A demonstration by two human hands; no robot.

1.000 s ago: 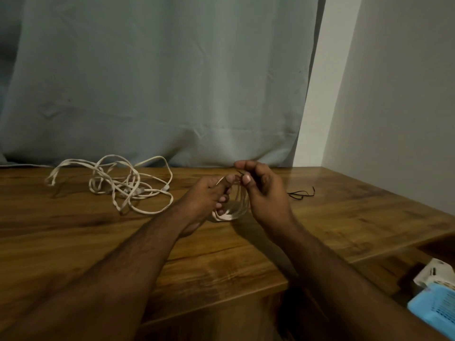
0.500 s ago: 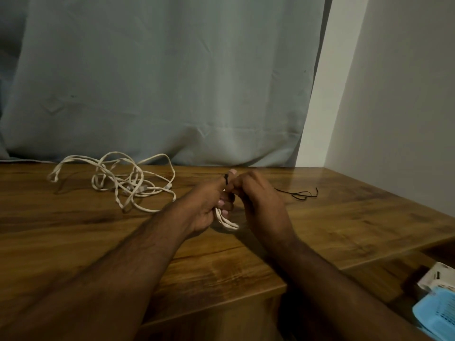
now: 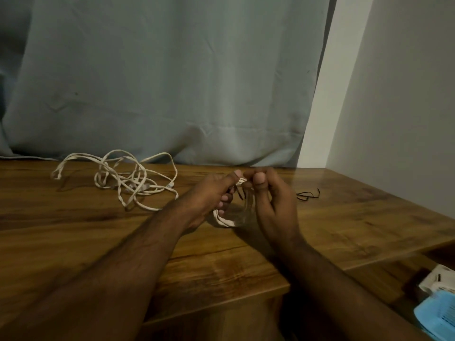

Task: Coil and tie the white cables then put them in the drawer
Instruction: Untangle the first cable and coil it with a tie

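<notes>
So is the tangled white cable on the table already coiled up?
No, the tangled cable lies loose on the table.

Both bare forearms reach forward and meet in the middle; the left hand (image 3: 211, 198) has its fingers curled under and its thumb raised, pinching; the right hand (image 3: 273, 203) faces it, fingers bent, thumb up, fingertips nearly touching the left's.

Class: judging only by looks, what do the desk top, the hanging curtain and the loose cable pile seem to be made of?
Desk top: wood or wood-look laminate, glossy; grain bands and a sheen show. Curtain: thin matte grey-blue cloth; soft folds and creases. Cable pile: white, probably plastic-sheathed; smooth, bending into springy loops.
</notes>
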